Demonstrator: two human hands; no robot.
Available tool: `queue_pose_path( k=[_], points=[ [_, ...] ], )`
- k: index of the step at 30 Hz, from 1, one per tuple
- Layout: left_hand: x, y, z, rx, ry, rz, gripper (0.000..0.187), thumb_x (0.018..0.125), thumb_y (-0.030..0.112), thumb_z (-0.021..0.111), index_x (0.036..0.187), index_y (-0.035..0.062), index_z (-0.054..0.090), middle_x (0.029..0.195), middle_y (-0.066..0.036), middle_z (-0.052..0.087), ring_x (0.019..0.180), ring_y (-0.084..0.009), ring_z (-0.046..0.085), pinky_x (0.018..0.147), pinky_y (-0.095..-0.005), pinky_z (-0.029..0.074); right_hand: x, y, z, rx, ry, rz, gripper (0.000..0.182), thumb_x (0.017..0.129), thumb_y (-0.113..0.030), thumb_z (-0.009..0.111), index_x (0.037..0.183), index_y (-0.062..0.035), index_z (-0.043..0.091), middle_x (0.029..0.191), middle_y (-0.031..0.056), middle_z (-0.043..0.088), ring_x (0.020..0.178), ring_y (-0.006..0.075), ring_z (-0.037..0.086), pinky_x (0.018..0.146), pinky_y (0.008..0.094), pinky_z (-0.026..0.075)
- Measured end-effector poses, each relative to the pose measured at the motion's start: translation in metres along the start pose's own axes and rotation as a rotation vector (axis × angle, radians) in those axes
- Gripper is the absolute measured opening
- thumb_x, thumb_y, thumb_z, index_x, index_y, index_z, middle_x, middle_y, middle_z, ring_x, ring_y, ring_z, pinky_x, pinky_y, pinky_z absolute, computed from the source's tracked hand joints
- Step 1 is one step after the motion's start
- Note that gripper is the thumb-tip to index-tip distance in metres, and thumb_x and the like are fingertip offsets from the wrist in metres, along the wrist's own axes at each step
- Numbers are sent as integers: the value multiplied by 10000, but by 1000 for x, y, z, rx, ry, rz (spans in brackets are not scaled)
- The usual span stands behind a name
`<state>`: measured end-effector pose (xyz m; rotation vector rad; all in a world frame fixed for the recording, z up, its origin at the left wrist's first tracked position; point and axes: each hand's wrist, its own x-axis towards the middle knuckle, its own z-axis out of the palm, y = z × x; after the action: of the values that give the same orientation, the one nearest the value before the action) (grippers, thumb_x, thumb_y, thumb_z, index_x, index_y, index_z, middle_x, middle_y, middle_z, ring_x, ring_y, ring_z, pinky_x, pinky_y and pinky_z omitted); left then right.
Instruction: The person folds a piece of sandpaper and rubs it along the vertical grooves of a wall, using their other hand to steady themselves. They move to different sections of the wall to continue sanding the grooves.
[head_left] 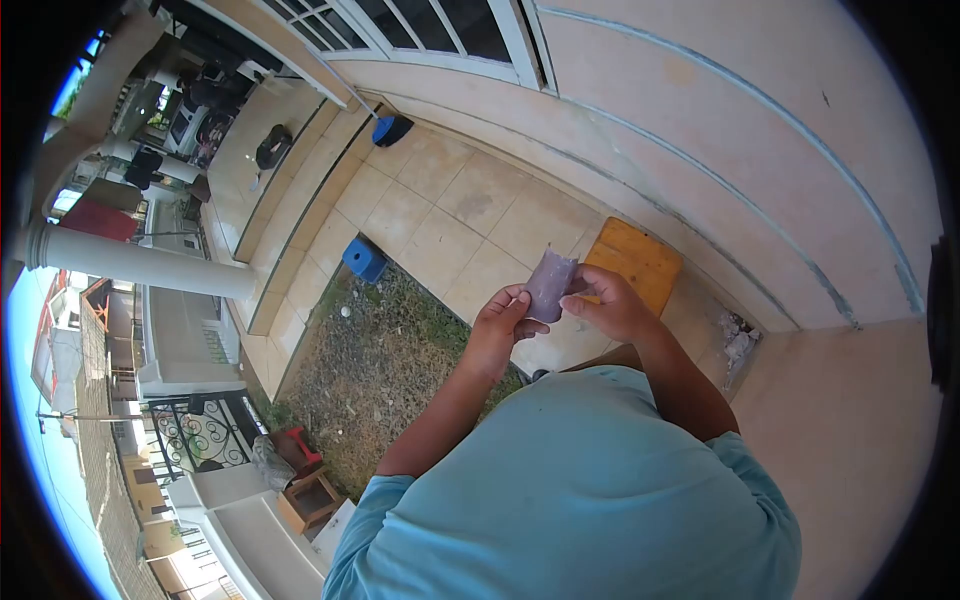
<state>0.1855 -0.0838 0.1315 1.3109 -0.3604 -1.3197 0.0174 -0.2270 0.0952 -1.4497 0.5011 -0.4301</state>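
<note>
We pinched lilac tube between left hand and right hand; handling apparently underway, next move likely needed steady hold.

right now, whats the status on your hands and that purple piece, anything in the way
Left hand gripping purple piece, right hand pinching its edge. Piece held above tiled floor. Nothing seen in the way.

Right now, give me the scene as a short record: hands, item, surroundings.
left hand: grips one side of the purple piece
right hand: pinches its opposite side
item: purple piece, exact type unclear
beyond right hand: orange stool on floor tiles
farther off: blue stool at the grass patch's edge
</note>
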Motion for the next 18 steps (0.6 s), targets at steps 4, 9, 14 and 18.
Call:
queue_pose_path(
  k=[4,9,14,18],
  points=[
    [10,18,-26,331,34,22,242,992,268,602,1155,91,626,1025,-16,688,909,-110,634,785,-278,452,25,10,29,275,96,-36,286,916,-129,692,1163,2,630,1081,80,689,1019,159,636,911,330,496],
    [52,37,-48,257,-66,68,240,977,253,632,1139,76,627,970,-8,681,903,-84,607,778,-286,461,51,1,39,364,102,103,241,905,-108,695,1117,-6,647,1037,67,695,985,152,640,874,329,509],
    [90,55,-93,461,68,265,165,935,53,677,990,42,523,692,-27,611,596,-74,569,561,-222,458,126,36,57,154,79,106,192,873,-124,730,1001,-18,634,926,63,685,845,118,626,753,299,511],
    [145,95,-140,458,193,424,216,935,45,674,898,75,463,695,-24,599,592,-77,563,538,-228,457,214,33,80,-33,162,-91,218,856,-156,756,928,-24,600,750,56,633,685,91,568,631,299,474]
  ],
)
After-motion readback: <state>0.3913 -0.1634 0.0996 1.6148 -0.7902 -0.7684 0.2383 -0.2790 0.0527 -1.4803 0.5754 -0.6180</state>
